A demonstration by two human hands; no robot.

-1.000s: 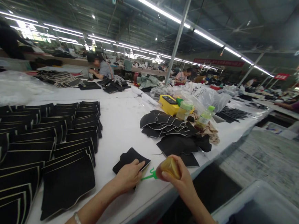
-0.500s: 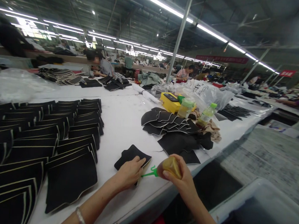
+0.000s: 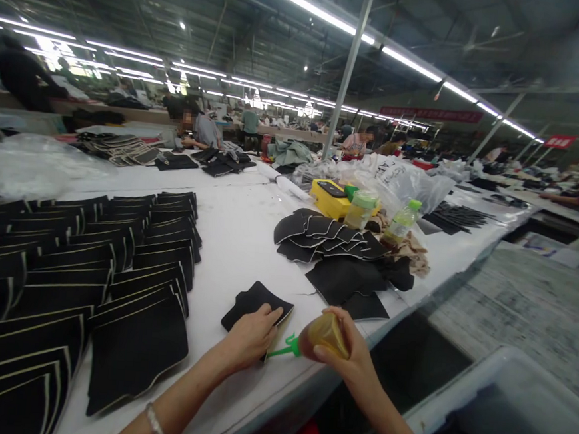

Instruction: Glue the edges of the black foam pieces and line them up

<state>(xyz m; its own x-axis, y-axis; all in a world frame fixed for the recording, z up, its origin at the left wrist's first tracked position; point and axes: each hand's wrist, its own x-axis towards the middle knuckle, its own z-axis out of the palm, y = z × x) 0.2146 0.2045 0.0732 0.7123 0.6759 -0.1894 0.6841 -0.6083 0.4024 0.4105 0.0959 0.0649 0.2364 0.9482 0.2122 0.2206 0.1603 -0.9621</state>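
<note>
- Amber translucent bottle [image 3: 323,337] with thin green nozzle [image 3: 293,344], held tipped sideways in the right hand [image 3: 351,361].
- Under the fingers of the left hand [image 3: 251,336], grip underneath hidden: black, flat, pale-edged piece [image 3: 249,301] on the white tabletop [image 3: 230,239], near the nozzle tip; contact unclear.
- To the left, overlapping rows of black pale-edged panels [image 3: 138,352].
- Beyond, loose pile of black curved cutouts [image 3: 331,237], near a yellow box [image 3: 327,202].

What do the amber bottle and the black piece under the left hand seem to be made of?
Amber bottle: likely smooth, glossy plastic; light shows through its side.
Black piece: perhaps leather or imitation leather, since its face is smooth and matte with a pale edge.
</note>
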